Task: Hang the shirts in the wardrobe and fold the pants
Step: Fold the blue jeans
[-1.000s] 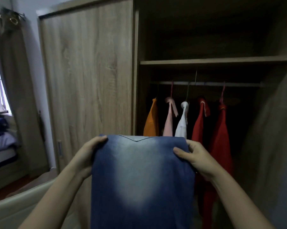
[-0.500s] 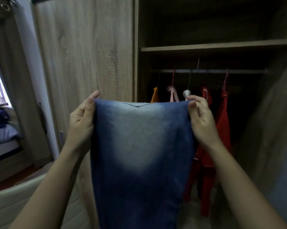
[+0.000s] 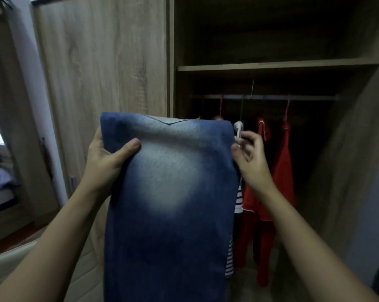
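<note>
1. Jeans point(image 3: 168, 192) are hanging in front of the open wardrobe point(image 3: 101, 62), held up at chest height w/ the folded top edge level and the rest dropping straight down out of frame.
2. Left hand point(image 3: 105, 162) is gripping the top-left corner, thumb pressing on the front face, fingers wrapping behind.
3. Right hand point(image 3: 251, 158) is sitting just beside the top-right edge, fingers half-curled and blurred; can't tell if it's pinching the denim or is off it.
4. Step in hand, as I'm reading it: folding the pants, legs already stacked lengthwise.
5. To do it well: be getting the right hand firmly onto the corner first, both corners at equal height, so seams are lining up and no twist is running down the legs.
6. Denim is looking heavy and stiff, so one-hand holding is risking a sag at the right side.
7. Rail point(image 3: 264, 97) behind is carrying shirts point(image 3: 282, 166) on hangers; be keeping the jeans clear of them while bringing hem up to waist.
8. No flat surface is showing nearby, so the fold is likely needing doing in air.
</note>
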A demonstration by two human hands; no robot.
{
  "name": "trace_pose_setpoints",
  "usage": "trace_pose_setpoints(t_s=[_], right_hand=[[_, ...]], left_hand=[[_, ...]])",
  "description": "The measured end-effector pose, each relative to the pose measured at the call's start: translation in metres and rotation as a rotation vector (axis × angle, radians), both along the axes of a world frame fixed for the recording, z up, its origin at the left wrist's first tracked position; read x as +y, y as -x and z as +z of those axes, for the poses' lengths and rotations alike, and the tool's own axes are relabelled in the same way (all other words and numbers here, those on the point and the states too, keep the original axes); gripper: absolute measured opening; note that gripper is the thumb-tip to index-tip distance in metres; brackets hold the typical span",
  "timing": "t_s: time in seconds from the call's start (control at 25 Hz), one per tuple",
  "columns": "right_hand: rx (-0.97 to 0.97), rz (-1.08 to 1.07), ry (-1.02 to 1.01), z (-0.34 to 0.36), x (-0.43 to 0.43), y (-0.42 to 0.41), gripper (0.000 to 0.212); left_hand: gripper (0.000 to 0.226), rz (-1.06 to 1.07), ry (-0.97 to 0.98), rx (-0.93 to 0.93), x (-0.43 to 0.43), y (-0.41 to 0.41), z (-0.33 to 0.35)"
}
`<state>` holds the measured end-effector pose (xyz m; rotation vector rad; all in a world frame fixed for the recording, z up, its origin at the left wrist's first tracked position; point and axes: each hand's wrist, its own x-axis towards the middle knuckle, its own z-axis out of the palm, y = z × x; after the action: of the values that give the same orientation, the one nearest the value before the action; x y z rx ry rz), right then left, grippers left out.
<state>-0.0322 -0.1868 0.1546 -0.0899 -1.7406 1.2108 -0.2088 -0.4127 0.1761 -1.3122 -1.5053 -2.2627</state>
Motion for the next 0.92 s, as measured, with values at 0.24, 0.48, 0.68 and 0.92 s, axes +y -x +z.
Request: trace_pose_setpoints(t_s=[0.24, 0.48, 0.68, 0.92], right_hand=[[-0.206, 0.279, 0.279, -0.093, -0.021, 0.022, 0.072], [-0.186, 0.338, 0.321, -0.084, -0.027, 0.027, 0.029], [-0.174, 0.302, 0.395, -0.064, -0.036, 0.041, 0.022], [-0.231, 0.310, 0.639, -0.037, -0.020, 0.050, 0.017]], left_hand=[[0.033, -0.078, 0.011, 0.004, -0.001, -0.006, 0.010], [0.039, 0.063, 0.110, 0.052, -0.019, 0.014, 0.008], [0.041, 0.126, 0.486, -0.071, -0.017, 0.066, 0.015], [0.085, -0.475, 0.193, -0.758, -0.019, 0.037, -0.069]])
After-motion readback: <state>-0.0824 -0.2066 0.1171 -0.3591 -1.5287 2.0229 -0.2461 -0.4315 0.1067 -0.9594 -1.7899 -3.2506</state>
